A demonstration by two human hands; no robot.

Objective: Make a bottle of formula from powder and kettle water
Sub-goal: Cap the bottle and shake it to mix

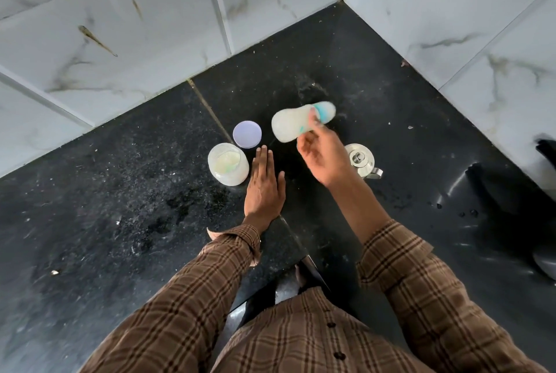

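A black stone counter (120,192) fills most of the view, speckled with pale powder and smudges, with white marble-look wall tiles (135,26) along its far edge and its right side, meeting in a corner at the far right. A person in a brown checked shirt (301,339) leans over the near edge, both sleeves reaching out onto the counter.

The left hand (263,189) lies flat, palm down, on the counter, fingers straight and together, holding nothing. Just to its left stands an open jar (228,168) of pale powder. The jar's round lilac lid (247,134) lies flat on the counter just beyond the jar, apart from it.

The right hand (323,156) is raised above the counter, its grip closed round the neck end of a baby bottle (290,126). The bottle is tilted almost on its side, base toward the left, teal collar and clear cap toward the right, and it is blurred. Its body looks cloudy white.

To the right of that hand, partly hidden by the wrist, stands a shiny steel kettle (362,160) with a knob on its lid. At the right edge sits 1 dark object I cannot identify.
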